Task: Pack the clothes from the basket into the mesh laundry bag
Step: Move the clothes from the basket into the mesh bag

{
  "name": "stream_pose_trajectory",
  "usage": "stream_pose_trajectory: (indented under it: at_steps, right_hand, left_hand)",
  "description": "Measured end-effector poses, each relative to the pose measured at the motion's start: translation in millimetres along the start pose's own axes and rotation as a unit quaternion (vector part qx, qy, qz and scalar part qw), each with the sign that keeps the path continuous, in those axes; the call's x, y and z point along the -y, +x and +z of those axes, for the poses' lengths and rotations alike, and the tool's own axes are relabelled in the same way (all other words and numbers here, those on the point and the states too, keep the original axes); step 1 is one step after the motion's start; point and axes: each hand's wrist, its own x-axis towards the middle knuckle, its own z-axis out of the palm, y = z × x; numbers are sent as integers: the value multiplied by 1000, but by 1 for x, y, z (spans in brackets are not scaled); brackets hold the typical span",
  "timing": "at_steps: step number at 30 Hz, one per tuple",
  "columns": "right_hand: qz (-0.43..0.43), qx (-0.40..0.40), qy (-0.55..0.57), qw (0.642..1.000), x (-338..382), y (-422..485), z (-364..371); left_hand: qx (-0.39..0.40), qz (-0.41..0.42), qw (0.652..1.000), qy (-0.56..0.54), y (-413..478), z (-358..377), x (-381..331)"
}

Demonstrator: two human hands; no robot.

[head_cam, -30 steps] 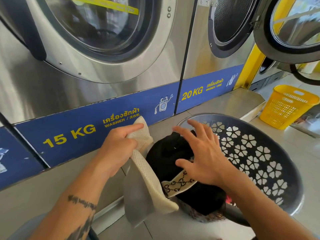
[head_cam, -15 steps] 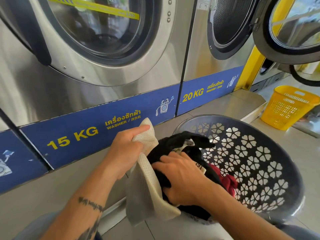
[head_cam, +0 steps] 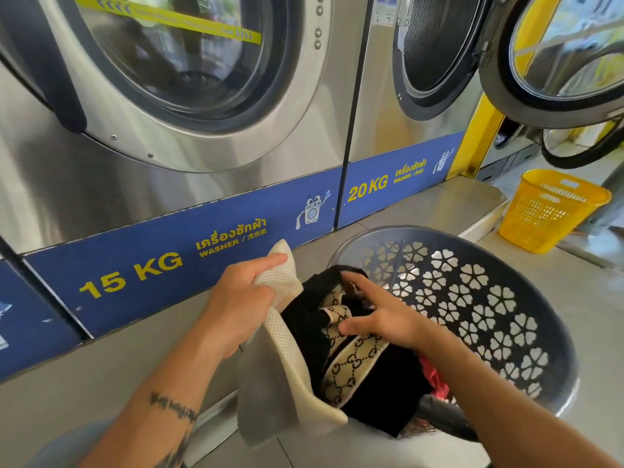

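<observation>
My left hand (head_cam: 236,300) pinches the mesh bag (head_cam: 287,359) by its rim. My right hand (head_cam: 383,320), nearer and gripping nothing with its fingers spread, presses the black clothes (head_cam: 304,324) toward the lower left, into the bag's mouth.

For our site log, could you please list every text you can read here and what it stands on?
"15 KG": left blue strip.
"20 KG": right blue strip.
"WASHER", beside Thai script: both strips.
Yellow door sticker: blurred, unreadable.
White label on the right machine: too small to read.
</observation>
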Motion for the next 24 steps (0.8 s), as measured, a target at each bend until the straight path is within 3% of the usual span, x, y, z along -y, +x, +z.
stream_pose_trajectory:
  at_steps: [4, 9, 12, 17, 20, 24]
  right_hand:
    - [-58, -59, -79, 993, 6, 3, 20]
    - [-171, -124, -223, 952, 28, -13, 34]
    - [-255, -79, -295, 917, 38, -19, 50]
    - [-242, 16, -482, 842, 22, -9, 71]
    - [-241, 5, -469, 850, 18, -11, 69]
    - [-212, -122, -386, 890, 22, -19, 47]
  left_hand:
    - [-8, -1, 1000, 20, -1, 2, -1]
    - [-26, -2, 1000, 8, -2, 2, -1]
    - [-44, 9, 999, -16, -2, 2, -5]
    - [-4, 33, 999, -11, -7, 4, -7]
    - [-11, 25, 1000, -12, -6, 3, -2]
    - [-12, 26, 999, -19, -3, -3, 0]
